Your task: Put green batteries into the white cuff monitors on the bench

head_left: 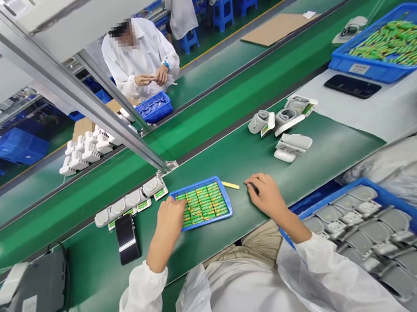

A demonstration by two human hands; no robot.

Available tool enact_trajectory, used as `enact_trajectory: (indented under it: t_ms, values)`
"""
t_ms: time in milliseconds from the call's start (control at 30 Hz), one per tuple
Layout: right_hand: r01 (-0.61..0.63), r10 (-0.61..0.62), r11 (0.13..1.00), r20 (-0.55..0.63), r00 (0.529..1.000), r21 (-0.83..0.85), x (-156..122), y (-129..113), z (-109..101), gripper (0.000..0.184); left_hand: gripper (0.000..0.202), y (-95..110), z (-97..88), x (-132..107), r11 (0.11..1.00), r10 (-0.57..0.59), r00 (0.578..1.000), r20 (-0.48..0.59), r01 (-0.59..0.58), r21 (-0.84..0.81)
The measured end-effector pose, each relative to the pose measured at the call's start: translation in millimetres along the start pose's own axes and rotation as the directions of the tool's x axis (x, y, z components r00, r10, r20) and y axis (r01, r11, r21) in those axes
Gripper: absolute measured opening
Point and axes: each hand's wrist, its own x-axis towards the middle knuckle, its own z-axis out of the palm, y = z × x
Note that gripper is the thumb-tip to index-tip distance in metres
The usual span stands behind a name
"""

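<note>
My left hand (172, 214) is at the left end of a shallow blue tray (230, 208), its fingers curled together over the rim and nearest batteries. What lies under those fingertips is hidden. Green batteries (202, 204) fill the tray in neat rows. To the tray's right, my right hand (266, 194) rests by the green table with bent fingers closed around a small dark object (253, 189), too little of which shows to name. Between tray and right hand lies a narrow yellow strip (230, 185).
Grey cuffed devices stand in a row (134, 198) and a loose group (282, 118). A phone (127, 239) lies left, another (352, 86) by a battery bin (343, 60). A crate of devices (364, 184) is at right. A metal post (131, 134) rises ahead; a co-worker (142, 58) sits opposite.
</note>
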Motion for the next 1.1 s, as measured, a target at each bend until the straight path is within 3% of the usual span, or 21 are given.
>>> enact_trajectory:
  t_ms: [167, 333, 533, 633, 700, 800, 900, 967, 1100]
  values:
    - [-0.004, 0.004, 1.0, -0.006, 1.0, 0.007, 0.4, 0.0, 0.4, 0.019, 0.032, 13.8, -6.7, 30.5, 0.991, 0.072, 0.994, -0.079, -0.08, -0.106]
    - [-0.013, 0.013, 1.0, -0.003, 1.0, 0.014, 0.1, -0.8, -0.7, 0.02, 0.031, 35.3, -4.8, 63.4, 0.983, 0.162, 0.986, -0.051, -0.165, -0.08]
    - [-0.041, 0.04, 0.999, 0.021, 0.999, 0.035, 0.5, -2.7, -3.1, 0.022, 0.033, 41.0, 3.2, 58.3, 0.993, 0.119, 0.991, -0.064, -0.12, -0.009]
    - [-0.04, 0.039, 0.999, 0.018, 0.999, 0.025, 0.4, -2.4, -2.9, 0.022, 0.034, 39.0, 2.3, 53.7, 0.993, 0.116, 0.991, -0.069, -0.115, 0.014]
    - [-0.032, 0.032, 0.999, 0.016, 0.999, 0.02, 0.0, -1.7, -2.2, 0.022, 0.039, 35.6, -0.8, 53.2, 0.982, 0.186, 0.98, -0.077, -0.182, 0.046]
    - [-0.018, 0.018, 1.0, 0.009, 1.0, 0.018, -0.7, -0.4, -0.9, 0.021, 0.05, 25.1, -7.0, 55.4, 0.93, 0.357, 0.928, -0.101, -0.345, 0.124]
    - [-0.006, 0.006, 1.0, -0.003, 1.0, 0.019, -1.2, 0.4, 0.4, 0.02, 0.064, 9.4, -10.7, 60.3, 0.897, 0.435, 0.892, -0.127, -0.417, 0.147]
    - [-0.007, 0.007, 1.0, -0.008, 1.0, 0.019, -1.4, 0.5, 1.1, 0.02, 0.066, -0.6, -9.4, 64.6, 0.899, 0.438, 0.889, -0.137, -0.431, 0.08]
    - [-0.001, 0.002, 1.0, -0.014, 1.0, 0.016, -1.4, 0.3, 1.2, 0.02, 0.041, -11.9, 1.4, 71.5, 0.857, 0.425, 0.896, -0.132, -0.445, -0.259]
